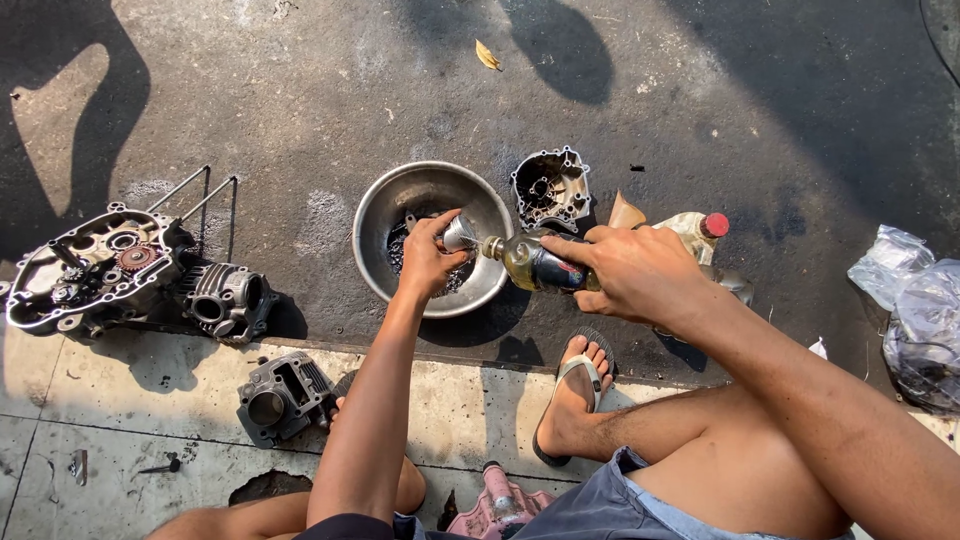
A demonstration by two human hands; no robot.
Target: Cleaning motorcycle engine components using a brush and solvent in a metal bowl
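Dark, stained ground (300,90) meeting a pale concrete slab (120,400); on the ground, a metal bowl (385,215), an engine cover (550,187), an engine case (95,268), a cylinder head (228,300), plastic bags (915,300), a dry leaf (487,55); on the slab, a cylinder block (283,395).

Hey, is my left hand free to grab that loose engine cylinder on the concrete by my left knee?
Probably not yet: the left hand is holding a small metal part over the metal bowl. Nothing blocks the way to the cylinder.
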